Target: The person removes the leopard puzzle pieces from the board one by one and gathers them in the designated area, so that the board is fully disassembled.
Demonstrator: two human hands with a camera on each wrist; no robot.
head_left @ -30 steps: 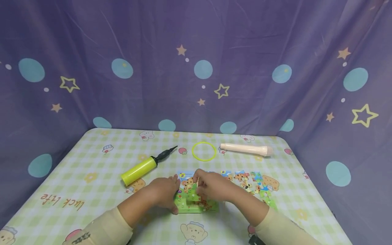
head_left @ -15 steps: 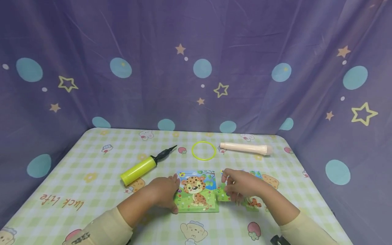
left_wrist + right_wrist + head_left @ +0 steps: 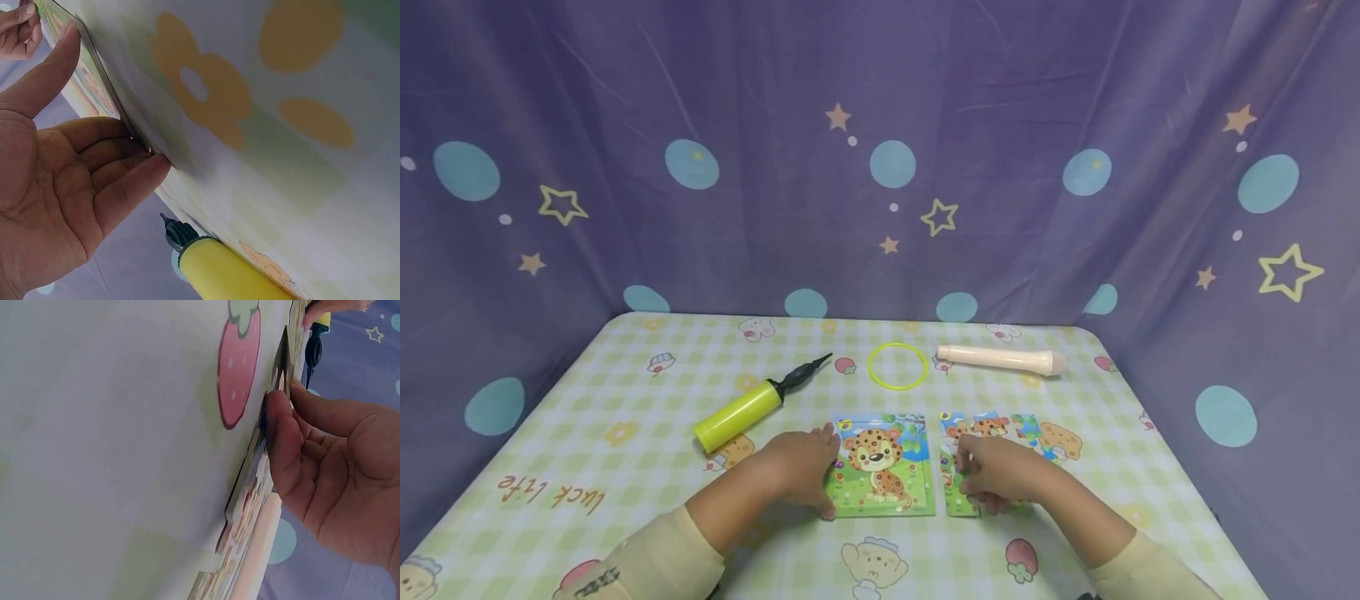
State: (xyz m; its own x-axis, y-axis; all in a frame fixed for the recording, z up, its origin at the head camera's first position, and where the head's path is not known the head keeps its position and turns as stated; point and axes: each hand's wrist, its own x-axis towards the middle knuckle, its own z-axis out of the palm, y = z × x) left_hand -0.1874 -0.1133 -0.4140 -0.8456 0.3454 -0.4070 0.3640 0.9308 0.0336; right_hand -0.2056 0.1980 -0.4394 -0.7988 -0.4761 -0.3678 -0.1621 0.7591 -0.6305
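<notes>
In the head view, a square puzzle board (image 3: 883,510) printed with a seated leopard cub lies on the table. My left hand (image 3: 799,472) rests along its left side; the left wrist view shows the thumb and the long fingers (image 3: 128,190) touching the board's edge. My right hand (image 3: 1003,471) pinches a green puzzle piece (image 3: 960,503) between thumb and fingers, low at the near left corner of the group of pieces right of the board. Other leopard puzzle pieces (image 3: 991,426) lie just beyond that hand, which partly hides the group.
Beyond the left hand lies a yellow hand pump (image 3: 741,415) with a black nozzle. A thin yellow ring (image 3: 898,388) and a pale pink toy microphone (image 3: 1000,359) lie farther back. The checked tablecloth (image 3: 647,500) runs up to a purple curtain (image 3: 760,167).
My right hand has lifted a puzzle piece off the board, carried it right and lowered it at the near left of the other pieces. The left hand has stayed at the board's left edge.
</notes>
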